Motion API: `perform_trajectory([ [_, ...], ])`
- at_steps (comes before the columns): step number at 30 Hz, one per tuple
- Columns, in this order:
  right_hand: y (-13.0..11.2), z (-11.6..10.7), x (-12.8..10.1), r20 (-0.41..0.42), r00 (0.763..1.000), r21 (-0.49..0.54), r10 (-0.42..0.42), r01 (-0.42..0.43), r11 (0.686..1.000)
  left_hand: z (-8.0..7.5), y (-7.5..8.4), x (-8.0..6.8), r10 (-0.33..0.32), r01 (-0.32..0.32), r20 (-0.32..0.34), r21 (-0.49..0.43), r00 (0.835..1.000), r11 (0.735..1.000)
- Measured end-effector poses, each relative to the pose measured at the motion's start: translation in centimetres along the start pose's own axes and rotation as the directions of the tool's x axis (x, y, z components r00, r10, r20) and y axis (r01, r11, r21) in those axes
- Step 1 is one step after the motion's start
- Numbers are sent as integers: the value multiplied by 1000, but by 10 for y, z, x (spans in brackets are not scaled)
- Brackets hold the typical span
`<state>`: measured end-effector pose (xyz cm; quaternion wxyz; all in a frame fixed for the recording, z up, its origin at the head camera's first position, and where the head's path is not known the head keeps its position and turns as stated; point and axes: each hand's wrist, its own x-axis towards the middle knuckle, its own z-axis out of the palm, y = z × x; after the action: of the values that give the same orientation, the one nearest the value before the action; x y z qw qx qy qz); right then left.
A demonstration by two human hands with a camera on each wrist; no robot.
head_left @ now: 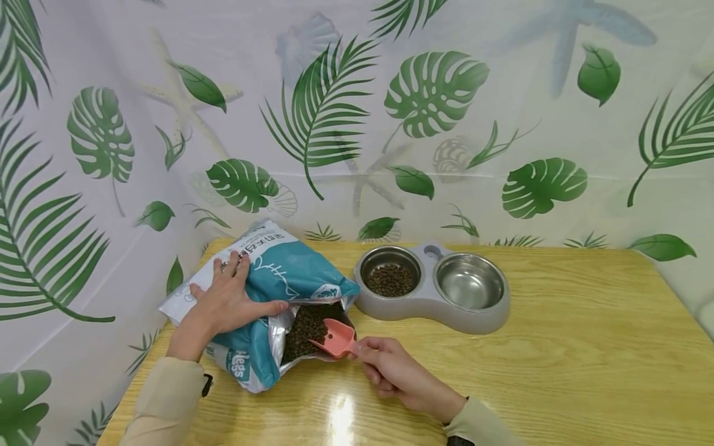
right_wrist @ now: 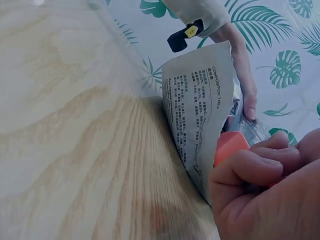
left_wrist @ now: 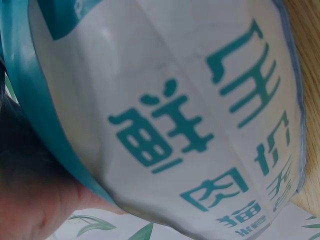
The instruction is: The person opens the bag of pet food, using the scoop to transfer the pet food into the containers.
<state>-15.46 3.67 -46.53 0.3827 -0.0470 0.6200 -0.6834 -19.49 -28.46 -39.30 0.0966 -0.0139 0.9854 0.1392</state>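
A teal and white pet food bag lies on its side, its torn mouth facing the front right. Brown kibble shows inside the silver-lined opening. My left hand rests on top of the bag, fingers spread, the thumb near the mouth's upper edge. With curled fingers my right hand grips the handle of a pink scoop. The scoop's bowl is in the bag's mouth at the kibble, a few pieces in it. The right wrist view shows the bag's printed back beside the scoop.
Behind the scoop stands a grey double bowl stand. Its left steel bowl holds some kibble, while the right steel bowl shows a bare shiny bottom. All stand on a wooden table, with a leaf-patterned cloth behind.
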Motion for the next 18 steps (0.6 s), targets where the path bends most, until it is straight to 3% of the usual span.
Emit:
perform_trajectory([
  [18,-3,-9,-11,7,1000,8,-11,11,1000,0,1,0,-2,2,4,2,1000,1000],
])
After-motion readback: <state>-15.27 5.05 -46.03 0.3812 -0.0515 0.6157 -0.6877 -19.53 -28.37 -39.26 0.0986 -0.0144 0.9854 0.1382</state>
